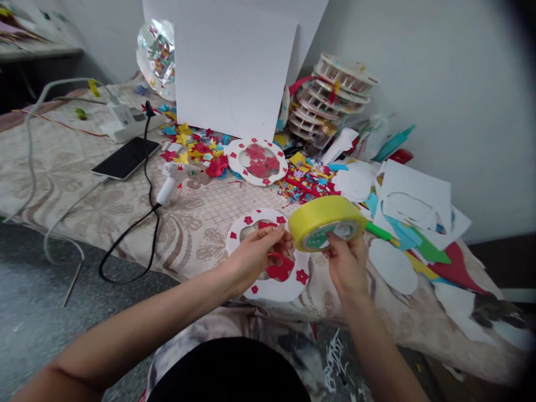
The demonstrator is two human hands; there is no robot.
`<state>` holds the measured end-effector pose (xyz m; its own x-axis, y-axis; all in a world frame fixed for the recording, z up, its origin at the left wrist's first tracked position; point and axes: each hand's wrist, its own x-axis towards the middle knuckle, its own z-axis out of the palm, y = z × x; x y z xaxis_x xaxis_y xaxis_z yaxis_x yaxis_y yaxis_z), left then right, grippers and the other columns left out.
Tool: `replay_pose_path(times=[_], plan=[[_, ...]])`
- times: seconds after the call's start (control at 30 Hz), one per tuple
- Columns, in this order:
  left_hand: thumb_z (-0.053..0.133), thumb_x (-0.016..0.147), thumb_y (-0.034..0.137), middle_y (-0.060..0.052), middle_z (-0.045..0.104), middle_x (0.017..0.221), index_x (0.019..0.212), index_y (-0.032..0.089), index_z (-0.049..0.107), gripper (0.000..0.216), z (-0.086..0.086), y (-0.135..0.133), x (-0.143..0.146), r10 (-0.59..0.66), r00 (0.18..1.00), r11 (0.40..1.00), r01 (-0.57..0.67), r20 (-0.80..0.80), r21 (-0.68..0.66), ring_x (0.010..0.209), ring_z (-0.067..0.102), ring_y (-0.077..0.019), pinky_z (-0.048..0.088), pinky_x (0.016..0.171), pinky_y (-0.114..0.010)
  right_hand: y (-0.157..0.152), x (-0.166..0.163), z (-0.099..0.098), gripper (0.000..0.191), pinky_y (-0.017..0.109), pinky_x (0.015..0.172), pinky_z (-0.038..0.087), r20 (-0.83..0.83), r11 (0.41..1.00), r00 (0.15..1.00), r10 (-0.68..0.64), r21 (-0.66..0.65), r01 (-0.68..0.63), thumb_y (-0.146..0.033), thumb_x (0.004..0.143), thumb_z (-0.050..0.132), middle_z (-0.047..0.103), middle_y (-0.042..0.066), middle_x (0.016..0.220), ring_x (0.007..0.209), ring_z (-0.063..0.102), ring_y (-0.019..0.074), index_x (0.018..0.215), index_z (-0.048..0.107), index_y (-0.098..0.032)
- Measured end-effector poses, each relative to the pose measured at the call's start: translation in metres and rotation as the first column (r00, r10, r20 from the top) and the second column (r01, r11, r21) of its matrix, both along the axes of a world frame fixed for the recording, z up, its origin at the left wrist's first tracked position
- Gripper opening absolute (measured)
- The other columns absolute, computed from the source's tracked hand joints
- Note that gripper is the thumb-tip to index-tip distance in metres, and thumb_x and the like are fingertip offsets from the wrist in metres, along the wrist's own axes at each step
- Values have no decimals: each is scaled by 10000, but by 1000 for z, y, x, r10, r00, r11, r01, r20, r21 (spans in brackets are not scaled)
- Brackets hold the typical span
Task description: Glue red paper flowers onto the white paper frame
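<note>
My right hand [347, 268] grips a wide roll of yellow tape [324, 215], its thumb against the roll's inner core. Close to the roll's left side, my left hand [266, 248] is closed in a pinch; what its fingers hold, if anything, I cannot make out. Below both hands lies a white paper ring [272, 290] decorated with small red flowers, with larger red petal shapes in its middle, partly covered by my left hand. A similar white ring with red flowers [257, 178] rests farther back on the table.
A hot glue gun [170, 187] with a black cord and a phone [125, 158] lie left, near a power strip [129, 128]. Colourful paper stars [184, 139] cover the back. White boards [234, 72] lean upright; a tiered white model [330, 97] and paper scraps [419, 195] are right.
</note>
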<state>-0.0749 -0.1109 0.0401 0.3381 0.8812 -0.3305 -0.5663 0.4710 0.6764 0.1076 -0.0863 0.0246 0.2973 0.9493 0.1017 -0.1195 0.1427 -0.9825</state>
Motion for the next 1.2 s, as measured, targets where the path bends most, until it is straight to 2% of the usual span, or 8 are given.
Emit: replay_pose_path(times=[0.13,0.37,0.5,0.63,0.73,0.83,1.03,1.2], plan=[[643,767,373,1,561,671,733,143,570,244,0,0,1,5,998,1000,-5,56,-7,607,525,-73,376,544,-189,0,1,-3,339,199,497,392,14,1000,1000,8,-14,-8,-242,632,693,607,-20,849,652,551,109,954,585,-250],[678,738,351,11,554,683,728,136,560,245,0,0,1,24,993,997,-15,117,-77,598,527,-68,391,547,-192,0,-1,-3,383,260,640,483,16,999,999,30,10,-30,-244,636,698,627,-2,916,791,599,151,1003,586,-249],[700,719,347,15,549,689,713,144,548,254,1,-1,1,45,993,997,-38,113,-71,599,516,-66,384,533,-188,0,-2,-3,379,255,612,481,12,1000,999,30,4,-30,-238,642,695,631,-7,908,770,603,150,1004,582,-254],[715,705,362,9,542,659,694,139,554,275,1,-2,0,9,996,997,-2,86,-77,581,498,-66,383,527,-190,0,-2,-3,345,254,612,478,-10,1000,1000,17,-8,-17,-237,628,711,630,-12,897,757,601,144,951,591,-247],[744,678,318,14,545,659,719,141,568,253,0,-3,-1,3,993,993,11,116,-120,584,501,-65,403,550,-195,-1,-2,-3,294,241,595,464,-18,1000,1000,19,-14,-19,-230,624,717,630,-18,889,734,594,132,888,587,-236],[754,667,266,13,557,674,726,139,573,229,-2,-3,-1,15,988,990,8,156,-141,607,520,-68,426,576,-198,-1,-2,-3,306,240,598,460,-29,1000,999,29,-8,-29,-225,629,714,631,-16,898,743,595,133,906,583,-236],[729,695,223,5,579,637,685,124,559,196,-2,-1,-5,36,995,998,-31,91,-55,591,529,-57,431,592,-172,0,2,0,361,264,604,468,148,997,989,22,74,-33,-236,656,677,630,5,921,785,590,163,999,567,-236],[706,720,191,7,575,601,683,121,538,186,2,2,-11,-38,999,999,38,10,-18,546,527,-50,437,584,-169,1,6,7,410,282,652,480,231,988,973,4,152,-40,-238,653,678,622,14,958,849,586,178,1046,559,-234]])
